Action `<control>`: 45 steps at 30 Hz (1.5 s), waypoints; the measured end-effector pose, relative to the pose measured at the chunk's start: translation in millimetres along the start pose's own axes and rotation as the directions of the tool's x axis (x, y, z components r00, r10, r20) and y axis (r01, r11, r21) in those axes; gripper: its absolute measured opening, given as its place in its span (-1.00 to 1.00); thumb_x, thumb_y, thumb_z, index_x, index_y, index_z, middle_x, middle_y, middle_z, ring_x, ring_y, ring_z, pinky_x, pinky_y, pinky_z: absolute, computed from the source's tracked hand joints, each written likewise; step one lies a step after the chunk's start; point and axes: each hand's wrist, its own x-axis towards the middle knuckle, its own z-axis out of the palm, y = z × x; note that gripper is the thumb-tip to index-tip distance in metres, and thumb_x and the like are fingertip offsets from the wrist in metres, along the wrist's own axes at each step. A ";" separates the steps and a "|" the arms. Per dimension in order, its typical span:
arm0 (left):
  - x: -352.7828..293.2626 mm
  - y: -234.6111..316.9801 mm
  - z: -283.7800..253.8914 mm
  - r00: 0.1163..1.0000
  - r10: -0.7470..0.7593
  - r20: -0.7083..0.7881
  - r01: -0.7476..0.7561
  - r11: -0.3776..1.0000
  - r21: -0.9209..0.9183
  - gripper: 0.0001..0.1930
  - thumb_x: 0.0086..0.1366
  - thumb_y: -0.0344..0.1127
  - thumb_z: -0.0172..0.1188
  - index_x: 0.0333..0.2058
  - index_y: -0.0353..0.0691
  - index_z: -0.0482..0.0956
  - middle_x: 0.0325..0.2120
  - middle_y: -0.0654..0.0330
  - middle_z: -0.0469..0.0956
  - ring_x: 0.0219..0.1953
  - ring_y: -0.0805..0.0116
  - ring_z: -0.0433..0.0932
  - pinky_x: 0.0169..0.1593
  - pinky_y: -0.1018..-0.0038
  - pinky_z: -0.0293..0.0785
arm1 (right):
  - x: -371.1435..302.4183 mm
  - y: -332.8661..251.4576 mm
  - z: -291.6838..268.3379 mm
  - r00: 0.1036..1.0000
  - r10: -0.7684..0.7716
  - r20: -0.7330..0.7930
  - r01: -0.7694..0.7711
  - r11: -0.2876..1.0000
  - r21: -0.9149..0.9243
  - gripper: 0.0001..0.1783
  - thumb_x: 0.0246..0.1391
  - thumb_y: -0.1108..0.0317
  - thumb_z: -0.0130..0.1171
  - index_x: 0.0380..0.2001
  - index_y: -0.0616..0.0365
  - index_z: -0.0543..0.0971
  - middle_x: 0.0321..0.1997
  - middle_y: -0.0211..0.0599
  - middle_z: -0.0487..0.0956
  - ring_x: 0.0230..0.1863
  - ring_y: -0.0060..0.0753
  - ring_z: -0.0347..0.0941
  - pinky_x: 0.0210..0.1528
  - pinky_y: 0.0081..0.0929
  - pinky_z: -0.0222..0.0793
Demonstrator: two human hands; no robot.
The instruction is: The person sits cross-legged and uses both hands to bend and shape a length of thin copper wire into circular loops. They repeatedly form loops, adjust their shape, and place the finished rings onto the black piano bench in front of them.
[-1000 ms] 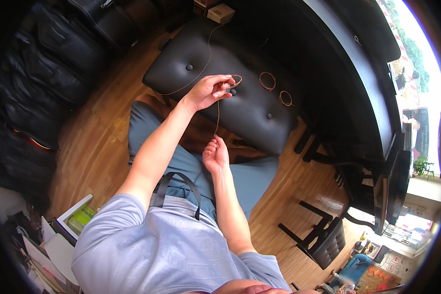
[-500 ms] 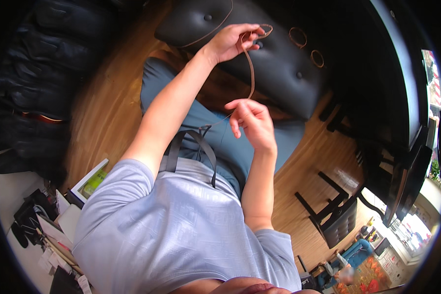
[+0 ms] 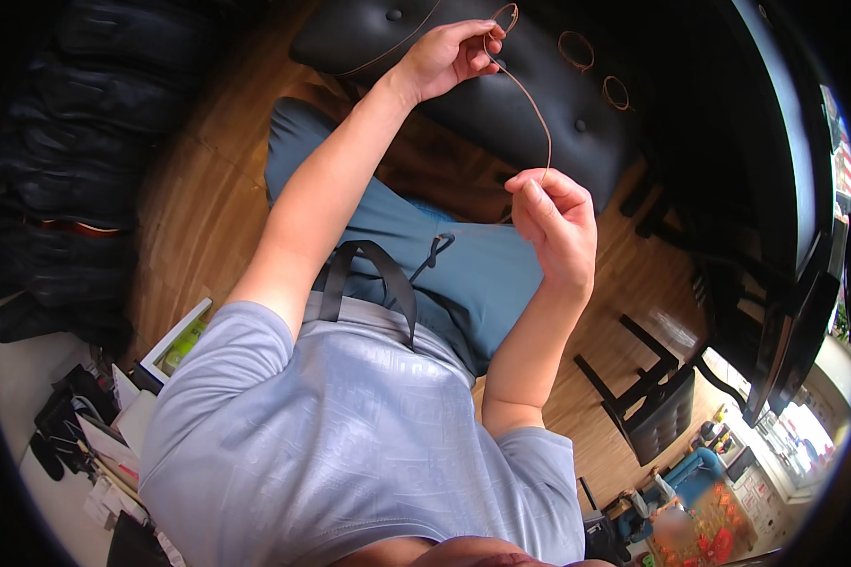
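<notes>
Between my two hands a thin brown cord (image 3: 535,102) bows out in a curve; whether it is leather or wire I cannot tell. My left hand (image 3: 449,60) pinches it over the tufted black bench (image 3: 539,109), and a small loop of the cord stands up past the fingertips. Nearer to me and to the right, my right hand (image 3: 562,227) grips the other part between thumb and curled fingers, above my right knee. On the bench lie two brown coils, a larger coil (image 3: 584,68) and a smaller coil (image 3: 605,91). Another thin strand (image 3: 397,51) runs across its left part.
A large black piano-like piece (image 3: 775,142) stands on the right. Behind it to the lower right is a black chair (image 3: 662,416) on the wood floor (image 3: 189,217). Black leather seating (image 3: 76,170) fills the left side. Papers and boxes (image 3: 113,444) are stacked at lower left.
My right hand has moved right and slightly away from me, drawing the cord into a wider curve. My left hand has shifted slightly farther away. The loop at its fingertips now stands more upright.
</notes>
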 end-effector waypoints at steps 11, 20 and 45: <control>5.3 -5.9 -2.9 1.000 -0.007 0.015 0.009 0.985 -0.172 -0.76 0.52 -0.19 -0.03 -0.24 -0.14 0.57 -0.47 0.33 0.59 -0.57 0.53 0.45 -0.26 0.47 0.47 | -23.4 58.9 -2.9 0.906 0.392 -0.161 -0.368 0.916 0.160 -0.77 0.36 0.22 0.13 -0.20 0.19 0.54 -0.37 -0.36 0.57 -0.39 -0.62 0.46 -0.40 -0.64 0.39; 5.1 -3.9 0.4 1.000 0.001 0.006 0.000 0.990 -0.139 -0.78 0.51 -0.19 -0.01 -0.23 -0.11 0.58 -0.49 0.36 0.55 -0.56 0.54 0.44 -0.24 0.46 0.48 | -11.7 96.2 1.3 0.905 0.408 -0.120 -0.408 0.912 0.028 -0.70 0.44 0.24 -0.03 0.03 0.21 0.51 -0.37 -0.30 0.59 -0.33 -0.51 0.57 -0.23 -0.53 0.56; 2.5 -1.6 1.0 1.000 -0.002 0.018 0.005 0.990 -0.144 -0.79 0.51 -0.18 0.00 -0.24 -0.11 0.56 -0.53 0.40 0.51 -0.56 0.56 0.45 -0.22 0.45 0.51 | -25.0 111.7 -0.2 0.906 0.407 0.114 -0.421 0.894 0.156 -0.50 0.13 0.50 0.20 0.15 0.14 0.36 -0.38 -0.46 0.48 -0.31 -0.52 0.48 -0.09 -0.47 0.44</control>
